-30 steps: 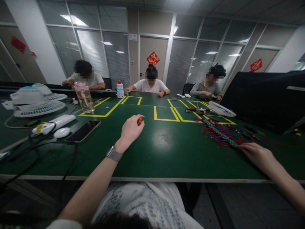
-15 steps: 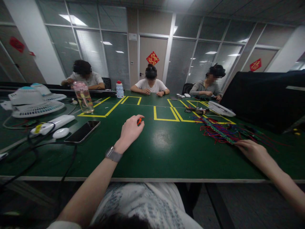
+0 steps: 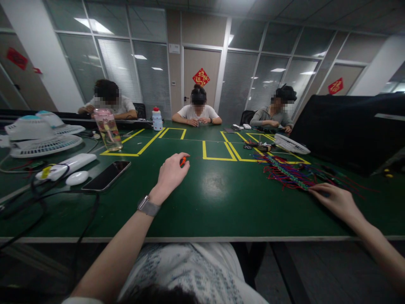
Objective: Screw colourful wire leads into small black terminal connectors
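My left hand (image 3: 171, 174) is closed above the middle of the table, a watch on its wrist. Its fingers are curled around a small orange-and-black object (image 3: 182, 161); most of it is hidden, so its kind does not show. To the right, my right hand (image 3: 337, 202) pinches the near end of a long strip of small green circuit boards (image 3: 287, 172). Many red and blue wires stick out along both sides of the strip, which lies slantwise on the green table (image 3: 202, 215).
Left of me lie a phone (image 3: 107, 175), a white mouse-like case (image 3: 77, 178), a white power strip (image 3: 68, 166), black cables and white fans (image 3: 44, 141). A drink bottle (image 3: 108, 131) stands behind. A black monitor (image 3: 344, 131) is at right. Three people sit across the table.
My view has shifted slightly. Both hands keep nearly the same places and holds. The person opposite has brought their hands together.
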Motion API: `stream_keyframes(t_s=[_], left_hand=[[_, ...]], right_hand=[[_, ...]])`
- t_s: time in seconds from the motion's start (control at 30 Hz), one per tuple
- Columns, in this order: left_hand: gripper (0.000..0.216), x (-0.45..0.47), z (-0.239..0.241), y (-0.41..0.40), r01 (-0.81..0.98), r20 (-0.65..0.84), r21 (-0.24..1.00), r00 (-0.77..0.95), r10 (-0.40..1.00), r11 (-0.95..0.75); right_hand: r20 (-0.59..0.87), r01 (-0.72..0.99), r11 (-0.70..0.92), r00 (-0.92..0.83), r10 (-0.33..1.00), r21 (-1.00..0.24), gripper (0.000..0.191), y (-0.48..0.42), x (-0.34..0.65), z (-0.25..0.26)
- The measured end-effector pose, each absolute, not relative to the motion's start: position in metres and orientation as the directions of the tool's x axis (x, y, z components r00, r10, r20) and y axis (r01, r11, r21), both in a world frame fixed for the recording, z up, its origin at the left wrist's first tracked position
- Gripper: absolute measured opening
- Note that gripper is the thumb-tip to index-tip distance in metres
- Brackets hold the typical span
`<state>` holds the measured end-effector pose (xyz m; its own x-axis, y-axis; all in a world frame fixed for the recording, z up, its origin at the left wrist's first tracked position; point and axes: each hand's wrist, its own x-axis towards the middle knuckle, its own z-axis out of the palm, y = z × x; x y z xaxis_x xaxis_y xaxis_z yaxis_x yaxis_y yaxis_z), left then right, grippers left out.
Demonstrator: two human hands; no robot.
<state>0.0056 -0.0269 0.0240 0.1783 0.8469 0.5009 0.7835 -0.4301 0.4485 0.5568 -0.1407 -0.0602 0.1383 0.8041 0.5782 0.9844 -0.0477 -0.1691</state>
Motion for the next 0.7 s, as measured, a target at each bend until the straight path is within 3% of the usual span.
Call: stream_keyframes(t_s=[0.33, 0.6, 0.7], left_hand=[[0.031, 0.006, 0.027, -0.03, 0.78, 0.488, 0.459, 0.18, 0.854, -0.426], [0.03, 0.006, 0.023, -0.027, 0.789, 0.512, 0.435, 0.18, 0.84, -0.433], [0.03, 0.007, 0.023, -0.027, 0.789, 0.512, 0.43, 0.187, 0.838, -0.438]], right_hand=[[0.568, 0.981, -0.078, 0.168, 0.806, -0.18, 0.029, -0.144, 0.55, -0.057], [0.624, 0.971, -0.143, 0.233, 0.746, -0.191, 0.033, -0.136, 0.548, -0.05], [0.578, 0.968, -0.167, 0.245, 0.778, -0.186, 0.035, -0.11, 0.535, -0.031]])
